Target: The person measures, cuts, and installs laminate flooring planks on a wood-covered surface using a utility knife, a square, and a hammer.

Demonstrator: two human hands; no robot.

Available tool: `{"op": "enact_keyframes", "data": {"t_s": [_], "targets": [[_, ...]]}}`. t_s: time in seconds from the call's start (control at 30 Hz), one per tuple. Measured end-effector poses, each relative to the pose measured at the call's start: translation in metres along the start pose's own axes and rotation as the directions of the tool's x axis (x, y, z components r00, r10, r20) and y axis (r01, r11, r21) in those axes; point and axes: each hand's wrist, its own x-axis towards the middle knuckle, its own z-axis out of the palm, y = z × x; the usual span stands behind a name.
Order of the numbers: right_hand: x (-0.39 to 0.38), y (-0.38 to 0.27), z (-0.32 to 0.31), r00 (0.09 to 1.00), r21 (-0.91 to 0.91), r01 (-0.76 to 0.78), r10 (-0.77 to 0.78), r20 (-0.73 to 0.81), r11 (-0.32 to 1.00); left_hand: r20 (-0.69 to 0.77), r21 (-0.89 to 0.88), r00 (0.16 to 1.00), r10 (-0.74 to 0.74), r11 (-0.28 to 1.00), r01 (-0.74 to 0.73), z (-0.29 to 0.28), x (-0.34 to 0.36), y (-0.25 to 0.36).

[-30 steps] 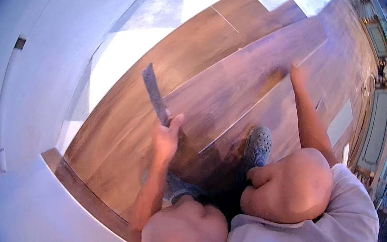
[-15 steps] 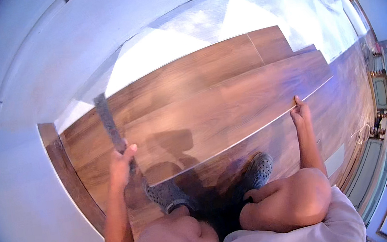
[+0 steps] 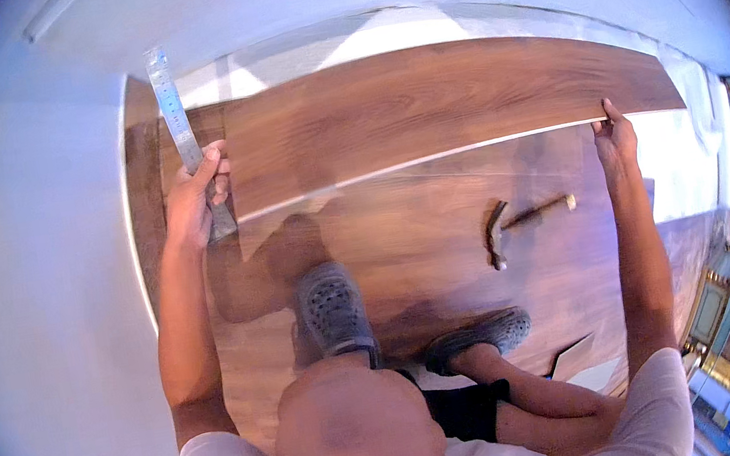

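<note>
My left hand (image 3: 194,202) is closed round a metal ruler (image 3: 169,102), which points away from me, marked face up. The fingers of that hand also reach the left end of a long brown wood-look floor plank (image 3: 444,93). At the plank's right end, my right hand (image 3: 616,141) pinches its pale near edge between thumb and fingers. The plank appears raised above the laid flooring (image 3: 401,213), covering part of it. On the laid boards, nearer to me than the plank, lies a hammer (image 3: 496,241).
A white wall (image 3: 51,275) runs along the left, another along the far side. Bright white underlay (image 3: 397,32) shows beyond the plank. My dark clogs (image 3: 332,304) stand on the boards. Shelves and cabinets (image 3: 707,309) are at the right.
The plank has come up off the floor, held at both ends, and the hammer now shows on the boards. My left hand has moved to the plank's end with the ruler. The view has shifted.
</note>
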Motion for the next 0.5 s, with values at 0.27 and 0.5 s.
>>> {"op": "enact_keyframes", "data": {"t_s": [0.27,0.5], "targets": [[0.022,0.108,0.096,0.994,0.186,-0.098,0.087,0.064,0.978,-0.331,0.119,0.943,-0.017,0.991,0.06,-0.073,-0.049,-0.08],[0.049,0.174,0.118,0.974,0.267,-0.184,0.139,0.18,0.946,-0.463,0.241,0.886,-0.012,0.961,0.139,-0.066,-0.085,-0.16]]}}
